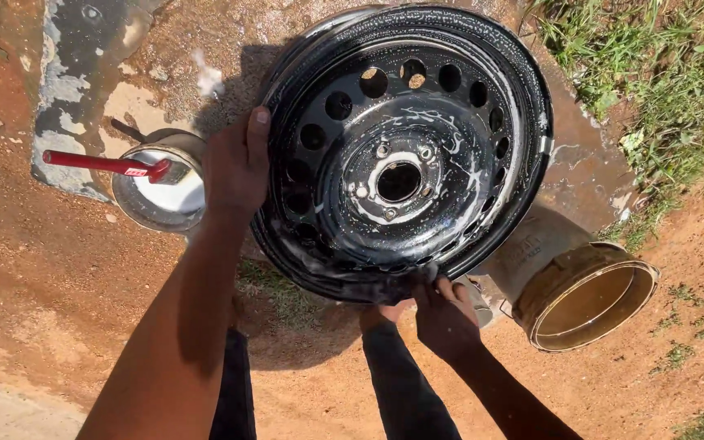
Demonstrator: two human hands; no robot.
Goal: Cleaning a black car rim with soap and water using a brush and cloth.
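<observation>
A black steel wheel rim (442, 122) stands tilted on its edge in front of me, wet and streaked with white soap suds. My left hand (236, 163) grips its left edge, thumb over the rim's lip. My right hand (443, 314) presses against the bottom edge of the rim, fingers closed on something small I cannot make out. My legs in dark trousers show below the rim.
A metal bucket (169, 204) of soapy water stands left of the rim with a red-handled tool (95, 164) resting in it. An empty tan bucket (584, 297) lies tipped on its side at the right. Wet red dirt surrounds us; grass (662, 73) grows at the upper right.
</observation>
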